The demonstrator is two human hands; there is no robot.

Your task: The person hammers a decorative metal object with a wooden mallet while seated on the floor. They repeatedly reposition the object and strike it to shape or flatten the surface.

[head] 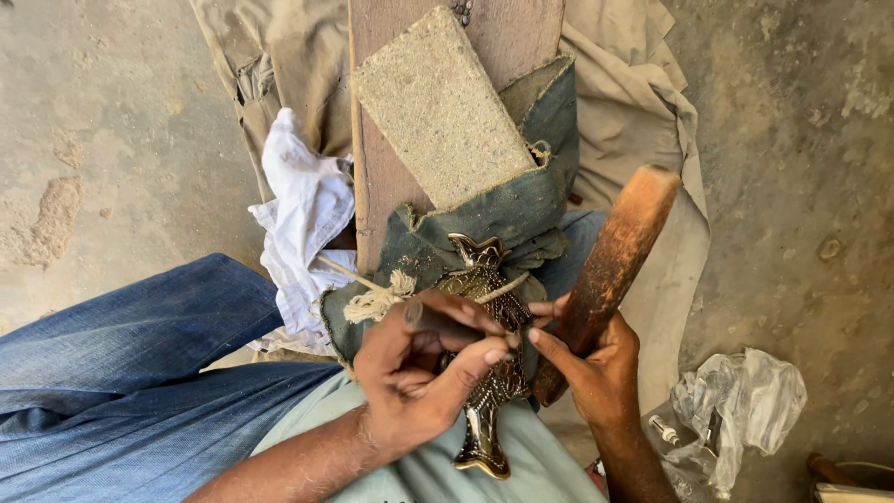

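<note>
A thin dark punch (445, 323) is pinched between the curled fingers and thumb of the left hand (414, 373), its tip set on the brass fish-shaped casting (494, 363) lying directly beneath that hand. The fish is laid lengthwise on a wooden plank (377, 177), its forked tail (477, 250) just beyond the left fingertips and its other end hanging past the plank edge over the person's lap, below the left wrist. A wooden mallet (610, 265) is gripped near its lower end by the closed right hand (601, 368), the head raised up and away from that hand, tilted to its right. The two hands are nearly touching at the fingertips, so little room is left between them. A dark cloth (531, 200) is wrapped under the fish, and a frayed cord (377, 300) is tied just left of the left thumb. A grey stone block (438, 107) is rested farther up the plank, well beyond both hands. A white rag (303, 214) is seen to the left, a clear plastic bag (745, 401) on bare concrete floor (801, 140) to the right of the right hand.
</note>
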